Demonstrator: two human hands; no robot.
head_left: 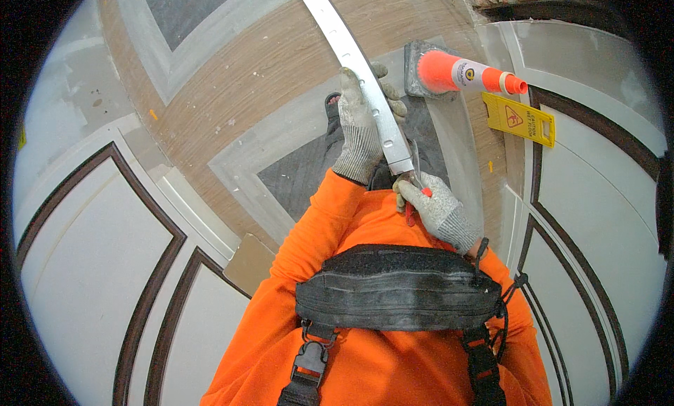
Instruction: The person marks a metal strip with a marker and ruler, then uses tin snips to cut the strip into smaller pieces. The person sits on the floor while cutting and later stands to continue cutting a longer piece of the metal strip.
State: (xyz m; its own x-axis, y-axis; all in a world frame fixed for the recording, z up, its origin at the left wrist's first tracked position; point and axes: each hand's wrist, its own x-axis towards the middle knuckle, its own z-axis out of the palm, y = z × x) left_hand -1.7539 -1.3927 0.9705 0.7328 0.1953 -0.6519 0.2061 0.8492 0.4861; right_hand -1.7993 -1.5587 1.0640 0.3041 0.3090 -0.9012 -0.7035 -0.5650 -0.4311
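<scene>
A long silvery metal channel (385, 122) with slots along it runs from the top edge down toward my waist. My left hand (358, 136), in a grey knit glove, is closed around its middle, thumb on the near side and fingertips showing past the far side. At the channel's lower end my right hand (442, 213), gloved alike, grips red-handled snips (410, 215). Their metal jaws are at the channel's end; the channel and my fingers partly hide them, so I cannot tell whether they bite into the metal.
An orange traffic cone (439, 70) lies on its side to the right, its dark base toward me. Beside it is a yellow wet-floor sign (519, 120). White panelled walls with dark brown trim (175, 230) stand on both sides. A brown board piece (250, 264) leans at the left.
</scene>
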